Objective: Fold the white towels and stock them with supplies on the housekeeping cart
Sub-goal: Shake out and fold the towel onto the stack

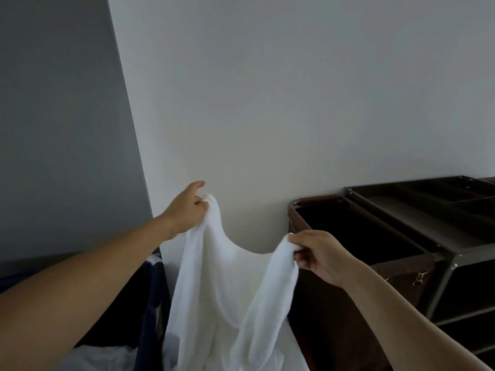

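Note:
A white towel (230, 298) hangs in the air in front of the wall, sagging between two raised corners. My left hand (184, 207) pinches its upper left corner, the higher of the two. My right hand (318, 255) pinches the upper right corner, lower and nearer to me. The towel's bottom drops out of the frame. The housekeeping cart (417, 226) stands to the right, dark brown, with a brown cloth bag (356, 303) at its left end and a divided top tray (455, 194).
A hamper with dark blue fabric (150, 303) and more white cloth (101, 357) sits at the lower left. A pale wall (267, 89) fills the view ahead, with a grey wall (59, 116) to the left. The cart's shelves open at the right.

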`<state>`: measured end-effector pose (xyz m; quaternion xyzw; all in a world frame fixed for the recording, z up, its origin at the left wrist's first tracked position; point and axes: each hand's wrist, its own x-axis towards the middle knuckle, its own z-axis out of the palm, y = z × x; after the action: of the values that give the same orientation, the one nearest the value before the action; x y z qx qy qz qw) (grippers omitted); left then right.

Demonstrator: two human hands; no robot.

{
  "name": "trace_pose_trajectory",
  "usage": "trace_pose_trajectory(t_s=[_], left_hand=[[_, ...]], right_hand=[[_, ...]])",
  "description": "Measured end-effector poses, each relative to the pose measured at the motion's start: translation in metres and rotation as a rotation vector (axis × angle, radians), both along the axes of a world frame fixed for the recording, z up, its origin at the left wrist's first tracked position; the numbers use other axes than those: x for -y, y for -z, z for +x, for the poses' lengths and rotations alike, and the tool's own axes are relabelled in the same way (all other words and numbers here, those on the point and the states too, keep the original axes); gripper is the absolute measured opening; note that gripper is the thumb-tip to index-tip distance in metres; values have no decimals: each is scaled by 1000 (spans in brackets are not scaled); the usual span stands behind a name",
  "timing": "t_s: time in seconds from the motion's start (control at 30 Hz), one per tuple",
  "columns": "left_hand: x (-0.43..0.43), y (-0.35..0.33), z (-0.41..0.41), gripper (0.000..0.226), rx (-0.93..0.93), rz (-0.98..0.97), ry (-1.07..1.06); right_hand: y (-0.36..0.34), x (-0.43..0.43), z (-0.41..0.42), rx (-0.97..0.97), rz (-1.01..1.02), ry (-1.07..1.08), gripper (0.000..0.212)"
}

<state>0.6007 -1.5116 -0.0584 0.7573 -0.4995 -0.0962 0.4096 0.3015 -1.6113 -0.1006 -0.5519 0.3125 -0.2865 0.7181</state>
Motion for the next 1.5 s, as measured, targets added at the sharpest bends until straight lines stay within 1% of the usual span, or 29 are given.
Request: trace_pose_trajectory(t_s=[0.07,0.17,0.23,0.3,0.4,0.53,0.67,0.8,0.87,1.0,1.03,1.1,1.17,1.2,1.27,1.3,1.33,1.4,1.43,1.47,1.5], left_hand=[[2,0,-30,52,95,18,18],[5,3,-71,36,234,6,6],[4,8,-89,26,264,-25,12],[1,13,-98,21,247,-73,7],[-6,18,-102,25,265,-100,6],[-18,29,-103,26,349,-114,40],[-20,34,-104,26,344,-120,34],[-24,38,-102,27,373,-93,60],[-27,42,-101,26,300,-90,64],[-31,49,-94,22,112,-142,36],[-32,48,-92,21,49,-169,45],[-35,47,-88,21,-160,-217,102],[-37,44,-86,21,-372,-230,166],[-38,42,-84,19,-442,-244,177],[-36,31,-79,12,-530,-308,155],[-35,20,-75,11,-555,-342,145],[-32,7,-72,12,-584,-376,151],[-27,-30,-66,13,-690,-457,230],[-24,-51,-62,13,-747,-501,304],[-21,-74,-58,14,-782,-542,380],[-18,-96,-53,17,-794,-578,446]], right_hand=[[-15,-8,27,-36,-60,38,14],[-35,-14,58,-64,-97,123,11],[-42,-16,70,-94,-124,161,12],[-43,-18,78,-104,-140,177,15],[-41,-21,82,-83,-103,164,8],[-36,-21,83,-69,-69,161,7],[-35,-23,83,-115,-121,131,15],[-41,-23,79,-196,-157,15,21],[-41,-25,78,-217,-159,-33,25],[-37,-27,73,-153,-106,-129,34],[-35,-26,71,-133,-105,-171,34],[-33,-25,67,-125,-140,-257,33],[-32,-22,66,-166,-246,-268,29],[-31,-19,66,-192,-342,-220,25],[-29,-11,66,-252,-562,-46,16],[-28,-7,65,-269,-642,16,20],[-28,-2,64,-273,-690,22,34],[-32,0,62,-246,-711,-84,60],[-37,0,63,-216,-698,-139,67],[-44,0,66,-182,-687,-169,69],[-51,1,68,-151,-695,-167,64]])
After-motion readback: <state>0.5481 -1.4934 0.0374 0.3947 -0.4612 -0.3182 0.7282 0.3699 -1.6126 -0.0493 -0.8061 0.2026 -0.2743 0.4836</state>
